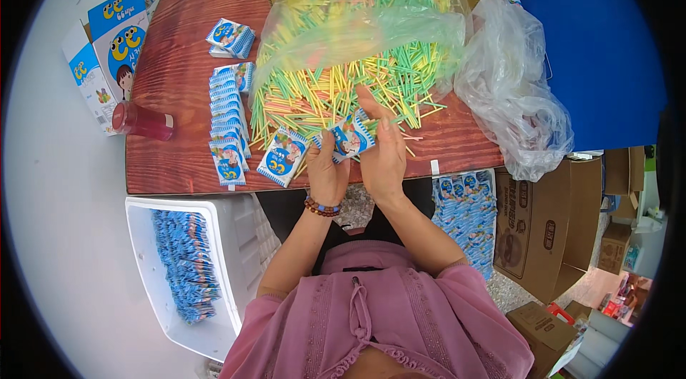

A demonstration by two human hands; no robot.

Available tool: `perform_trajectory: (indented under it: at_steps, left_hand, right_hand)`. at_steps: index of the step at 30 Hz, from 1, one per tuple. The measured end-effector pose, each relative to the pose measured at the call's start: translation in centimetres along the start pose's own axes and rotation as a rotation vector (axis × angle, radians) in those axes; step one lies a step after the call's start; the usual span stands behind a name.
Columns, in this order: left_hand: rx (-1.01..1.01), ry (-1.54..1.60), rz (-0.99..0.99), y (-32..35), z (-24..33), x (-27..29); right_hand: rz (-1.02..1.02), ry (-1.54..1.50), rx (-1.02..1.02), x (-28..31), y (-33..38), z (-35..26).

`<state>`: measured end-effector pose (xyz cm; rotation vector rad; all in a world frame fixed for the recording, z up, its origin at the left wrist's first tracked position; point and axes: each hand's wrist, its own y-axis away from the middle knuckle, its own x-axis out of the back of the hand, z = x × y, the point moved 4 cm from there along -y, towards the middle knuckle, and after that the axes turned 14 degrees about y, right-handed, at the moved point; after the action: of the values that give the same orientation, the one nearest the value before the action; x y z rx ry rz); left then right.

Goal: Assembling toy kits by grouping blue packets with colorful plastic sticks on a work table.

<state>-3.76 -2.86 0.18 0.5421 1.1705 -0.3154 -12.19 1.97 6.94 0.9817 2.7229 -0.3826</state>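
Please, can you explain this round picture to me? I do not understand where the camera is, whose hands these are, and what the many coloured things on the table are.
The camera sits on a person's head and looks down, so the edges bend. The two bare hands are that person's own. The left hand and right hand together hold one small blue and white packet. On the wooden table lie a heap of thin green, yellow and pink sticks, spilling from a clear plastic bag, and a row of similar packets. A white bin below holds more.

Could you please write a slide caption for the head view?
Both hands, left hand and right hand, hold a small blue packet above coloured sticks.
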Motion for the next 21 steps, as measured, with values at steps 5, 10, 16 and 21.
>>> perform_trajectory:
  at_steps: [5, 10, 16, 21]
  left_hand:
    - [0.114, 0.098, -0.007, -0.4, -0.4, -0.1]
    - [0.204, 0.150, 0.000, -0.6, -0.8, 0.6]
    - [0.260, 0.259, -0.091, -0.5, -0.7, 0.4]
    - [0.216, 0.200, -0.073, -0.6, 0.3, 0.7]
  right_hand:
    - [-0.094, 0.308, 0.007, 0.3, -0.4, 0.4]
    - [-0.222, 0.228, -0.060, -0.1, -0.7, -0.2]
    - [-0.326, 0.428, 0.064, -0.3, -1.4, -1.7]
    - [-0.357, 0.440, 0.023, -0.5, -1.9, -1.7]
